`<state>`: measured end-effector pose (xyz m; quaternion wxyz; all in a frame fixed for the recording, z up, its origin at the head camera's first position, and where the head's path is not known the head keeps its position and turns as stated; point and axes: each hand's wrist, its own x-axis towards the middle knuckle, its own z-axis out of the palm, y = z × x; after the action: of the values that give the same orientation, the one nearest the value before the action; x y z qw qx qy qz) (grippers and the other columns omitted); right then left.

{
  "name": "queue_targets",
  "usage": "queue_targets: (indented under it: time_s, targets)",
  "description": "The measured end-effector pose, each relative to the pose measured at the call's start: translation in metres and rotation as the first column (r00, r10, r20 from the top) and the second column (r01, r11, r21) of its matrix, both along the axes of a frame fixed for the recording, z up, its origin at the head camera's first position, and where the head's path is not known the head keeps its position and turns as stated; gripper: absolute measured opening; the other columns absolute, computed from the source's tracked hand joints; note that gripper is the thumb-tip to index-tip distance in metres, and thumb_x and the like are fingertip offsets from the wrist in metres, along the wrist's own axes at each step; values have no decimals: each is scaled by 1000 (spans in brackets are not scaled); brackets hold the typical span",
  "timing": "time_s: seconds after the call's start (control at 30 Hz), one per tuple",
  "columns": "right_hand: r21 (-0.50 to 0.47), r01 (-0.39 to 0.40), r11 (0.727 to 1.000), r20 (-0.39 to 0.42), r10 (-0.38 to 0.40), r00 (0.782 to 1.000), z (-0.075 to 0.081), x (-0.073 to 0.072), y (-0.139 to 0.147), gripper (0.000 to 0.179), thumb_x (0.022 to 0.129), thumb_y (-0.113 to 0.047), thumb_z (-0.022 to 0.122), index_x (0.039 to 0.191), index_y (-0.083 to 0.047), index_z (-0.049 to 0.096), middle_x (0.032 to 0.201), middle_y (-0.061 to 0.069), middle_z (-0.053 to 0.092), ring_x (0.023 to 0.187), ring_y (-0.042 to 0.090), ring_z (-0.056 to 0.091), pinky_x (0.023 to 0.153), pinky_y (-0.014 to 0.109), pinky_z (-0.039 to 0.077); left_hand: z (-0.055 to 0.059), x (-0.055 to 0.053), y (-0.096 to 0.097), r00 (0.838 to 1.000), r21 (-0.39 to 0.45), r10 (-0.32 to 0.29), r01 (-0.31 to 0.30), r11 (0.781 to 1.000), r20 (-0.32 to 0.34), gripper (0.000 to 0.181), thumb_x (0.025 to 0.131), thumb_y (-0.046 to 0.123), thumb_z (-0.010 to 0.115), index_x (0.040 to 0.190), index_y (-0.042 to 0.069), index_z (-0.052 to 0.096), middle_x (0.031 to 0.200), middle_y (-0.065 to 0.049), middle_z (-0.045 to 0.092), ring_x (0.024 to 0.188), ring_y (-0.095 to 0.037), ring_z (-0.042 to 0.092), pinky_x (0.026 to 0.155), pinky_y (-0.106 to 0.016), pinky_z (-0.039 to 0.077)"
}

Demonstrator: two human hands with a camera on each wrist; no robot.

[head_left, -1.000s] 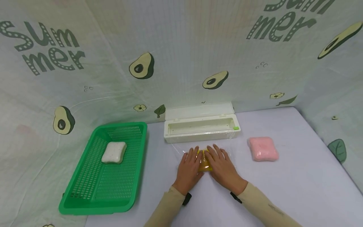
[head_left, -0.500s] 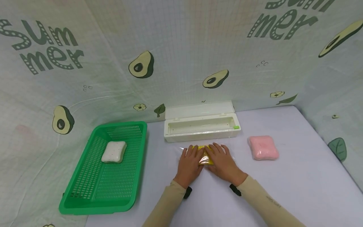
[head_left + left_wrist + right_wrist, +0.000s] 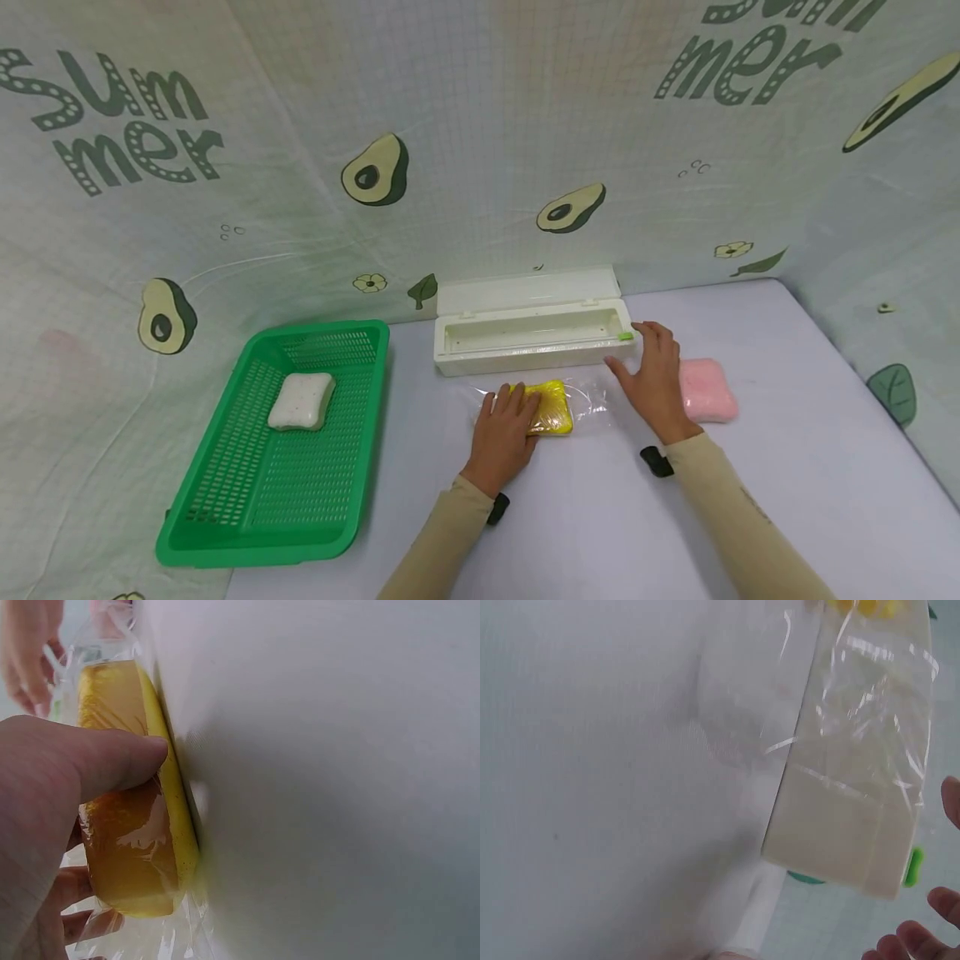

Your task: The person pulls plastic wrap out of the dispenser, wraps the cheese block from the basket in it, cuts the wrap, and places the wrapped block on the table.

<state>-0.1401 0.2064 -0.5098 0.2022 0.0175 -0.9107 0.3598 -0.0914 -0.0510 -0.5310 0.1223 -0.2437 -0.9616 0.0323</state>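
A yellow block [image 3: 556, 407], pillow-shaped and covered in clear plastic film [image 3: 592, 398], lies on the table in front of me. My left hand [image 3: 499, 440] holds its left part; in the left wrist view the thumb [image 3: 124, 761] presses along the block's side, with fingers at the opposite side. Behind it stands a long white cling film dispenser [image 3: 525, 360], lid raised, a green slider [image 3: 626, 337] at its right end. My right hand [image 3: 654, 385] hovers beside that end with thumb and fingers spread, holding nothing. Film also shows stretched against the dispenser in the right wrist view.
A pink pillow-shaped block [image 3: 711, 393] lies to the right, partly behind my right hand. On the left stands a green plastic basket [image 3: 366, 467] with a white block [image 3: 302, 402] in it. A patterned cloth [image 3: 480, 125] hangs behind the table.
My right hand has left the yellow block and moved right and back to the dispenser's right end. The film, earlier stretching toward the dispenser, lies around the block. My left hand stays on it.
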Motion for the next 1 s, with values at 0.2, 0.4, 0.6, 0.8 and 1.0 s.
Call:
queue_targets:
  time_s: [0.2, 0.4, 0.6, 0.8, 1.0]
  targets:
    - [-15, -26, 1000, 67, 27, 997, -5, -17, 20, 74, 91, -15, 85, 148, 10, 45, 154, 34, 38, 137, 54, 36, 112, 66, 34, 0, -2, 1, 1000, -9, -4, 4, 1000, -3, 66, 90, 46, 83, 148, 24, 62, 146, -4, 61, 137, -26, 52, 113, -44, 43]
    - [-3, -26, 1000, 66, 26, 997, -10, -27, 26, 75, 87, -12, 88, 146, 10, 48, 153, 34, 42, 136, 55, 38, 112, 65, 35, 7, -1, 1, 1000, 0, -17, 17, 1000, 7, 72, 87, 52, 84, 149, 24, 60, 150, -6, 58, 140, -27, 51, 112, -45, 42]
    - [36, -6, 999, 43, 5, 999, -13, -32, 29, 74, 84, -10, 90, 143, 11, 51, 151, 34, 45, 132, 55, 42, 110, 64, 37, 25, -8, 15, 997, 93, -79, 78, 993, 1, 79, 88, 57, 81, 154, 23, 54, 155, -5, 52, 140, -25, 48, 109, -43, 41]
    - [82, 15, 997, 7, -16, 1000, -15, -34, 29, 77, 81, -12, 93, 141, 11, 53, 148, 35, 47, 131, 56, 44, 108, 65, 38, 54, -29, 52, 994, 188, -111, 107, 976, 9, 65, 97, 51, 73, 153, 23, 55, 149, 1, 54, 136, -20, 48, 108, -40, 39]
    - [143, 52, 988, -15, -51, 999, -22, -34, 19, 77, 79, -14, 95, 140, 10, 54, 146, 33, 49, 130, 56, 45, 107, 65, 40, 64, -61, 94, 996, 264, -81, 69, 962, 35, 48, 101, 43, 70, 145, 25, 63, 138, 5, 60, 128, -19, 52, 107, -39, 41]
